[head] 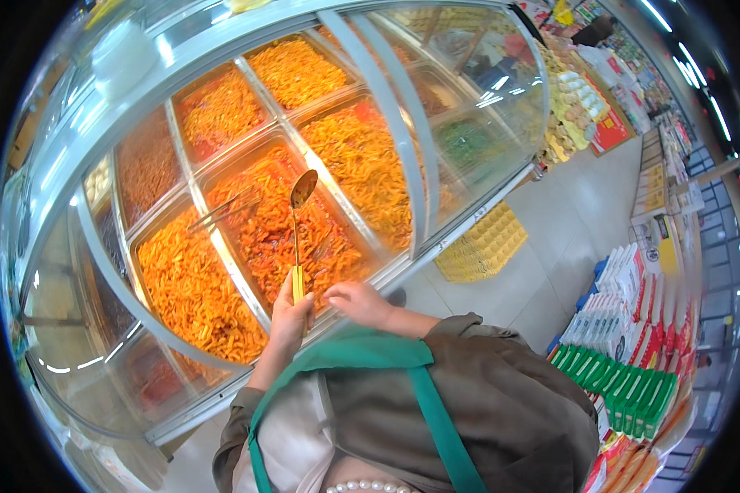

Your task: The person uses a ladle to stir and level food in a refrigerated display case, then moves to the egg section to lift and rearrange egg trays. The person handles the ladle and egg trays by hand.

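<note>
My left hand (294, 311) grips the yellow handle of a metal ladle (304, 190). The bowl of the ladle points up and away, above a steel pan (373, 249) of red, oily shredded pickles (283, 228). Close by on the right, my right hand (361, 303) hovers at the case's front edge with loosely bent fingers and nothing visible in it. A pair of thin metal tongs (225, 209) lies across the divider between this pan and a pan of orange pickled strips (191, 289).
Curved glass panels (487, 92) and a pale frame (407, 142) enclose the food case. More pans hold yellow-orange shreds (299, 71) and brown paste (148, 169). Yellow egg trays (481, 240) stand on the floor at right. Stacked packaged goods (616, 382) lie beside me.
</note>
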A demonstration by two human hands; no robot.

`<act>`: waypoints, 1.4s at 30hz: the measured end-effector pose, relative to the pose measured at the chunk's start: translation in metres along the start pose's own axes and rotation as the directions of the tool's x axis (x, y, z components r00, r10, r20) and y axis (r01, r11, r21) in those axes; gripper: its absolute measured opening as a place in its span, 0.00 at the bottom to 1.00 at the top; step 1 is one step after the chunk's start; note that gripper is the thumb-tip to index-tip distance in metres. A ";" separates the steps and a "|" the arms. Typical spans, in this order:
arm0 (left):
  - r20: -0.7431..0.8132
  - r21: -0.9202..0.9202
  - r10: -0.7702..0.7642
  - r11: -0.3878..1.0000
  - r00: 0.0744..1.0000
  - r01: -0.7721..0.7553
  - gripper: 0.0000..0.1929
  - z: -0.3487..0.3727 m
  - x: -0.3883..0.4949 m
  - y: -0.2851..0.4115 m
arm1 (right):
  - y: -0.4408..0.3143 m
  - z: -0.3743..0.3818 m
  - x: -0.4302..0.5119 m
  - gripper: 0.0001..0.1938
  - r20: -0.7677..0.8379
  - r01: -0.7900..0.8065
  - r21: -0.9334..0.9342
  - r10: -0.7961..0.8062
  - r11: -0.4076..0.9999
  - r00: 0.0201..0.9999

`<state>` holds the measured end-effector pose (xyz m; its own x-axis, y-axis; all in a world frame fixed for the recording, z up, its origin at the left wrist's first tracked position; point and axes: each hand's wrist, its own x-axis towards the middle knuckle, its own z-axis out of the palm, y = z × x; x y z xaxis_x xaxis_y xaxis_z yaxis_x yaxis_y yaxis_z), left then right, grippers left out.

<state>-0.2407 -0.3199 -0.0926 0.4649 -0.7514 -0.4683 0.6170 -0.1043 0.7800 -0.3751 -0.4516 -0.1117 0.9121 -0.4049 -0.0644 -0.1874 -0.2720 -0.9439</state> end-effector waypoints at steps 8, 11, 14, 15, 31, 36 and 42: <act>0.178 0.370 -0.154 0.926 0.972 0.078 0.36 0.042 0.065 0.002 | -0.025 -0.094 -0.034 0.08 -0.306 0.086 -0.115 -0.118 0.990 0.945; 0.168 0.637 -0.092 0.770 0.982 -0.037 0.38 0.062 0.095 -0.012 | -0.024 -0.136 -0.044 0.08 -0.459 0.124 -0.184 -0.197 0.975 0.866; 0.222 0.902 0.041 0.371 0.974 -0.221 0.37 0.076 0.119 -0.022 | -0.011 -0.183 -0.060 0.07 -0.566 0.060 -0.233 -0.186 0.971 0.803; 0.231 0.948 0.066 0.208 0.971 -0.239 0.37 0.080 0.124 -0.024 | -0.003 -0.199 -0.064 0.07 -0.594 0.051 -0.222 -0.177 0.974 0.785; 0.084 0.973 0.403 0.163 0.912 -0.162 0.23 0.147 0.258 -0.044 | 0.029 -0.421 -0.027 0.11 -0.669 0.104 -0.427 -0.391 0.898 0.632; 0.043 0.938 0.267 0.320 0.963 -0.131 0.36 0.163 0.257 -0.039 | 0.024 -0.494 0.017 0.19 -0.592 0.026 -0.707 -0.611 0.707 0.525; -0.121 0.955 0.191 0.291 0.974 0.062 0.36 0.161 0.199 -0.009 | 0.053 -0.578 0.069 0.36 -0.673 -0.283 -0.732 -0.594 0.620 0.440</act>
<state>-0.2561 -0.5738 -0.1261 0.6478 -0.6727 -0.3575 -0.3976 -0.6989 0.5945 -0.5325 -0.9985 0.0206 0.2671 -0.6041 0.7508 -0.6414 -0.6929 -0.3293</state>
